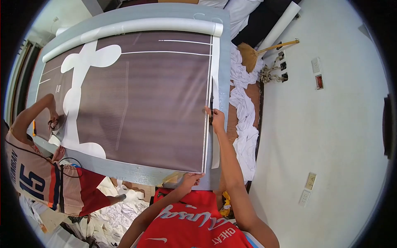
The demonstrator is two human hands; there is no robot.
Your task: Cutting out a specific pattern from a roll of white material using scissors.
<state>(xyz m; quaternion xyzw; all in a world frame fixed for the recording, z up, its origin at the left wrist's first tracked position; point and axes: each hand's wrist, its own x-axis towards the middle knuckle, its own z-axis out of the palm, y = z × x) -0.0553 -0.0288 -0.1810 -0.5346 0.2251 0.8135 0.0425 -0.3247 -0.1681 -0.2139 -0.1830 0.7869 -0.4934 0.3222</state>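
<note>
A large printed sheet (pixel 165 99), dark brown with white shapes and lines, lies spread over the blue-grey table. At its right edge my right hand (pixel 218 120) is closed round black-handled scissors (pixel 211 101), whose blades point away from me along the white margin. Below the scissors, a narrow white strip (pixel 216 151) hangs apart from the sheet's edge. My left hand (pixel 191 180) pinches the sheet's near right corner, fingers closed on it. The far end of the sheet runs into a thick white roll (pixel 136 25).
On the left another person (pixel 45 173) cuts the same sheet with scissors (pixel 53 125). An orange cutter (pixel 34 128) lies by the left edge. White cloth (pixel 245 124) and a broom (pixel 250 58) are between the table (pixel 124 167) and the wall (pixel 297 136). White scraps (pixel 111 211) litter the floor.
</note>
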